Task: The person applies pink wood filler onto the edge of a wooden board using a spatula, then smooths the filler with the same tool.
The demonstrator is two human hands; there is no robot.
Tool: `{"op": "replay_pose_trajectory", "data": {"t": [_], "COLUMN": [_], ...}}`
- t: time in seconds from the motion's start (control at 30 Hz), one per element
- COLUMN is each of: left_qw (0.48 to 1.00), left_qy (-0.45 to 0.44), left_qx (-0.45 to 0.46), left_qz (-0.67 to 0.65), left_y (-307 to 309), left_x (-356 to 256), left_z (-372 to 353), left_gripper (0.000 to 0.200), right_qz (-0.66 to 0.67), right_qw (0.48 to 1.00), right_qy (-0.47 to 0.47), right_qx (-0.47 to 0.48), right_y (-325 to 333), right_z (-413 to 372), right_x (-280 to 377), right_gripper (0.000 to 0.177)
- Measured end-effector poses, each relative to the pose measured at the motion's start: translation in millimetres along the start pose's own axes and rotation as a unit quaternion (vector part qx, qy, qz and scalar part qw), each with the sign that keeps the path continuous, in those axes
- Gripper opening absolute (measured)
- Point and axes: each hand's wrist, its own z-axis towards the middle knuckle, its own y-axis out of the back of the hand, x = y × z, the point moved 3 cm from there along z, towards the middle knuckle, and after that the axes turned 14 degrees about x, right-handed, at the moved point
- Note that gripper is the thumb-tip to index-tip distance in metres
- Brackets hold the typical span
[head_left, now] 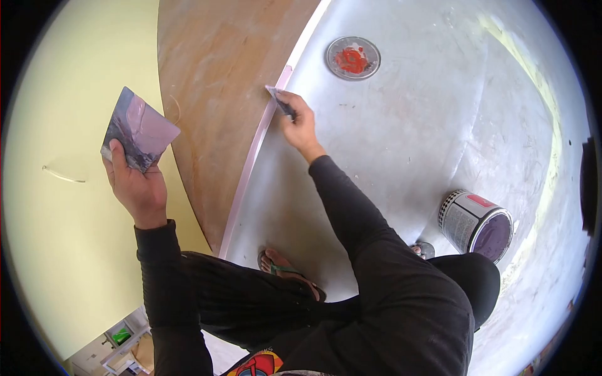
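My left hand (139,185) grips a flat square board (153,128) smeared with pink paste, its thumb on the board's lower edge. In my right hand (300,122) is a small dark spreader (282,103) with pink paste at its tip. The spreader's tip is beside the pink-coated strip (254,147) between the brown panel and the grey surface; whether it touches is hard to tell.
A brown curved panel (219,75) lies left of the strip. On the grey surface (389,144) are a round lid (353,58) with red paste and an open can (476,225). My sandalled foot (285,269) is below the strip. A pale yellow surface (63,113) spans the left.
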Motion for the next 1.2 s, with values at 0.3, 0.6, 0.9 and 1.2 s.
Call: {"op": "replay_pose_trajectory", "data": {"t": [0.3,0.6,0.9,1.2], "left_qw": [0.999,0.997,0.978,0.936], "left_qy": [0.012,0.020,0.074,0.195], "left_qx": [0.021,0.055,0.099,0.046], "left_qz": [-0.021,-0.049,-0.169,-0.289], "left_y": [-11,-16,-31,-69], "left_x": [5,1,9,36], "left_z": [2,-4,-8,-43], "left_gripper": [0.030,0.028,0.027,0.024], "right_qz": [0.100,0.102,0.271,0.521], "right_qw": [0.979,0.986,0.906,0.829], "right_qy": [-0.175,-0.118,-0.230,0.094], "right_qx": [0.028,-0.056,0.228,0.181], "right_y": [45,-24,-4,50], "right_z": [63,-15,-48,30], "right_x": [-41,-5,50,195], "right_gripper": [0.039,0.041,0.044,0.040]}}
